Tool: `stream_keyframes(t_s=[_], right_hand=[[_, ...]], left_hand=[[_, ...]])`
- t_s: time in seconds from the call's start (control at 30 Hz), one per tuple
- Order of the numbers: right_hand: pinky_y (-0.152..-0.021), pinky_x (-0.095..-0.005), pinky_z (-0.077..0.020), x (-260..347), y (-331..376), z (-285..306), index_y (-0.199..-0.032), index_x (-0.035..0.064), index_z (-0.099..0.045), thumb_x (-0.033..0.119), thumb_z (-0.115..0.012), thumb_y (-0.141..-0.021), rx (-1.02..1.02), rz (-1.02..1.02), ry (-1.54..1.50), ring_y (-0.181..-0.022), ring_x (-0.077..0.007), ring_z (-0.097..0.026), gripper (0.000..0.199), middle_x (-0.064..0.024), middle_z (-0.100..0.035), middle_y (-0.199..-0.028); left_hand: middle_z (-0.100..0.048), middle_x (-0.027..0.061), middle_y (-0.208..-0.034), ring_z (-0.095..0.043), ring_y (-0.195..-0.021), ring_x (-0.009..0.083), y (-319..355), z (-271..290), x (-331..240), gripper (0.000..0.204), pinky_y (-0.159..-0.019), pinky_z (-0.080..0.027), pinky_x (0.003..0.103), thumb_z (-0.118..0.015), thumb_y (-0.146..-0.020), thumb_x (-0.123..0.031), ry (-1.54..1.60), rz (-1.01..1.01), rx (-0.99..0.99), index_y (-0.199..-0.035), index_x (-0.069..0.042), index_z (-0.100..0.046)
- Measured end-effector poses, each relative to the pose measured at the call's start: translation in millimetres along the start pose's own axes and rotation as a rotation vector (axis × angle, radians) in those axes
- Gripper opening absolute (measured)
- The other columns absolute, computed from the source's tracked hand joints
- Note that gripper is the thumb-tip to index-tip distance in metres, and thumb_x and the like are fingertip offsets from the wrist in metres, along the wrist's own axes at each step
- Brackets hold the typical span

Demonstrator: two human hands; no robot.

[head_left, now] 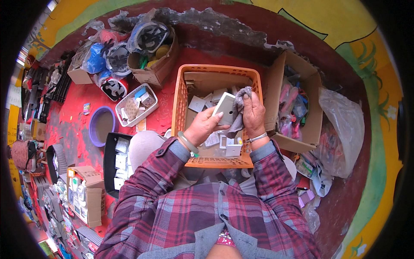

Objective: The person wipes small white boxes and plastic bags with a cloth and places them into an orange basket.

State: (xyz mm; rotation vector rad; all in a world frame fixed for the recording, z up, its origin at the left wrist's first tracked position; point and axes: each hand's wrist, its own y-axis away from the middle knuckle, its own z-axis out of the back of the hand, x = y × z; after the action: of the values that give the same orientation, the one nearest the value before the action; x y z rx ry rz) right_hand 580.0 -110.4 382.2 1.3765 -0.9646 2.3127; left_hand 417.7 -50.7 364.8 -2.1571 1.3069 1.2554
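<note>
Over an orange plastic basket [211,161], my left hand [201,127] grips a white rectangular plate [224,107] with a small dark spot on its face. The plate is tilted, and the fingers close round its lower end. My right hand [254,115] is closed on a crumpled grey cloth [236,113], which lies against the plate's right side. Below both hands, the basket has a cardboard lining [215,82] and holds several small white boxes and square pieces, among them a white box [197,104]. The plate, cloth and hands hide part of its contents.
Right of the basket is an open cardboard box [315,129] of colourful plastic-wrapped goods. To the left stand a white basket [125,122], a purple basin [91,129] and a black tray [111,172] with white packets. A stuffed carton [161,73] stands near the wall.
</note>
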Motion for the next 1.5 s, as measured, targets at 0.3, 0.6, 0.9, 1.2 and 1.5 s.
stream_keyframes(t_s=[0.3, 0.6, 0.9, 1.2, 1.5], right_hand=[[-0.072, -0.0231, -0.0437, -35.3, 17.0, -14.3, -0.099, 0.0021, -0.06, 0.025, -0.048, -0.094, 0.114, -0.635, -0.701, -0.077, -0.0079, -0.053, 0.026, 0.0008, -0.06, -0.087], [-0.065, -0.0257, -0.0448, -48.9, -8.4, 19.3, -0.091, -0.0012, -0.064, 0.02, -0.059, -0.084, 0.16, -0.358, 0.018, -0.074, -0.0105, -0.057, 0.023, -0.0038, -0.063, -0.082], [-0.07, -0.0278, -0.0491, -36.7, -9.6, 25.6, -0.1, -0.002, -0.056, 0.014, -0.053, -0.09, 0.123, -0.709, -0.563, -0.077, -0.0152, -0.061, 0.02, -0.0073, -0.062, -0.088], [-0.095, -0.0416, -0.0413, -16.9, -21.0, 41.8, -0.115, 0.0, -0.051, 0.027, -0.042, -0.094, 0.064, -0.648, -1.215, -0.105, -0.0268, -0.055, 0.035, -0.0142, -0.058, -0.111], [-0.091, -0.0356, -0.0457, 7.0, 0.9, 7.9, -0.117, 0.005, -0.046, 0.005, -0.058, -0.085, 0.253, -0.667, -1.169, -0.104, -0.0205, -0.056, 0.034, -0.008, -0.057, -0.111]], left_hand=[[-0.052, 0.0116, -0.119, -0.053, -0.108, 0.0214, 0.0, 14.6, -43.7, 0.031, -0.092, -0.048, 0.036, -0.04, -0.096, -0.018, 0.483, -0.149, -0.071, -0.122, -0.001, -0.042], [-0.051, 0.0121, -0.12, -0.053, -0.109, 0.0222, -4.5, 25.2, -31.1, 0.033, -0.09, -0.05, 0.036, -0.043, -0.095, -0.016, 0.535, -0.1, -0.129, -0.124, 0.0, -0.041], [-0.054, 0.01, -0.114, -0.055, -0.103, 0.0213, -3.7, 21.4, -34.0, 0.022, -0.089, -0.049, 0.037, -0.043, -0.095, -0.017, 0.461, -0.102, -0.147, -0.113, -0.004, -0.047], [-0.049, 0.0161, -0.122, -0.048, -0.112, 0.0288, -3.9, 10.7, -23.1, 0.054, -0.097, -0.037, 0.033, -0.043, -0.076, 0.014, -1.01, -0.861, -0.339, -0.128, -0.002, -0.046], [-0.041, 0.0202, -0.13, -0.039, -0.124, 0.0348, -2.3, 4.9, -11.6, 0.059, -0.104, -0.032, 0.038, -0.056, -0.073, 0.007, -1.374, -0.965, -0.118, -0.13, -0.001, -0.043]])
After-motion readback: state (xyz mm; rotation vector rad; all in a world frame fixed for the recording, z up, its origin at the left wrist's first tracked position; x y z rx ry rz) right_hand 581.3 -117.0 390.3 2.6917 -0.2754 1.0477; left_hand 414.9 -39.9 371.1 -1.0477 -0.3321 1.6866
